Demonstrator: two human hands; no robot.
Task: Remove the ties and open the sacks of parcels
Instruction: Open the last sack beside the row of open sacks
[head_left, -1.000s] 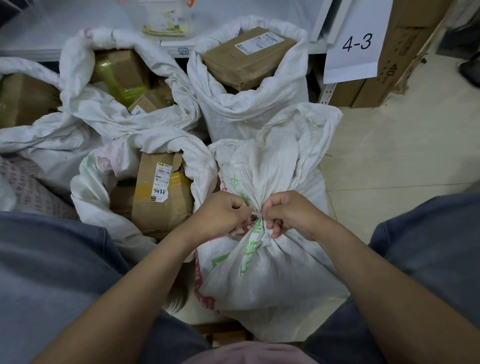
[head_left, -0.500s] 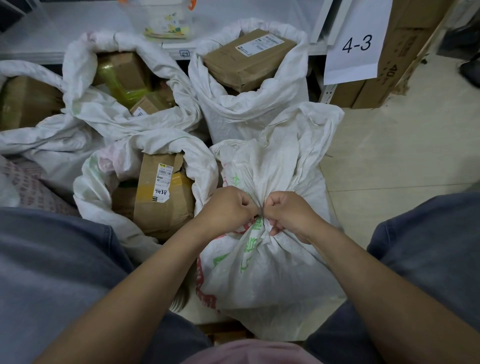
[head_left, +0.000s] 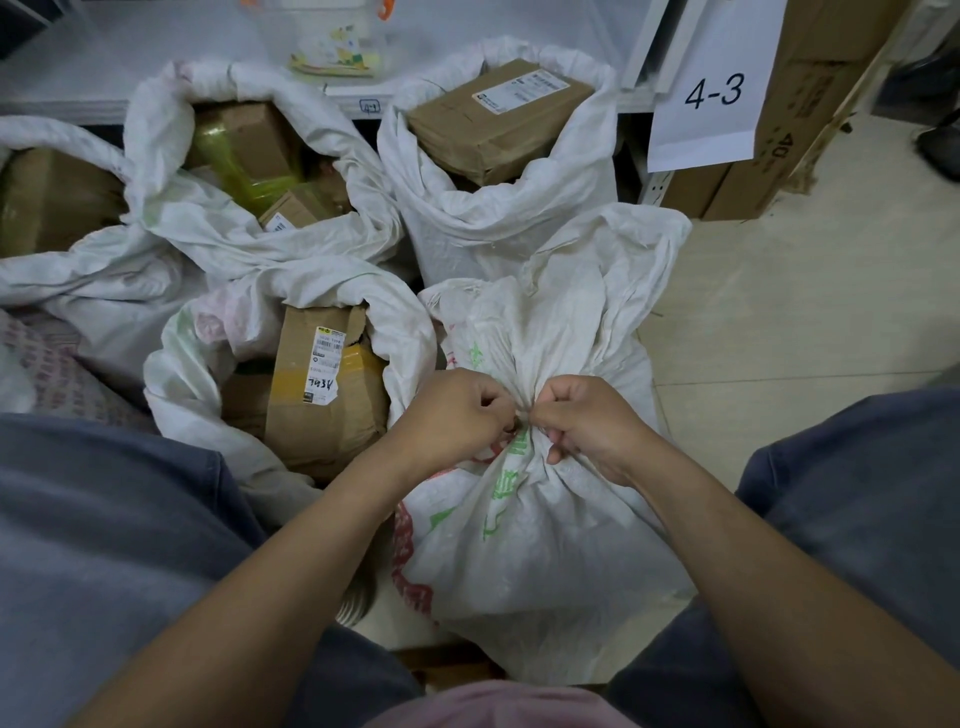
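On the sack (head_left: 545, 535) neck — left hand (head_left: 456, 415), right hand (head_left: 589, 422) — both clenched.

Pale floor tiles (head_left: 805, 312) fill the right, a white shelf (head_left: 130, 47) spans the top, and a paper sign (head_left: 711, 93) reading 4-3 hangs before cardboard boxes (head_left: 815, 104) upper right.

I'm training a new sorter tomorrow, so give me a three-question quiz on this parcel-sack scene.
1. True or false: the printed sack nearest the person is already open.
2. The paper sign reads: A) 4-3 B) 3-4 C) 4-8.
3. Which grips that sack's gathered neck: left hand, right hand, or both?
Key: 1 false; 2 A; 3 both.
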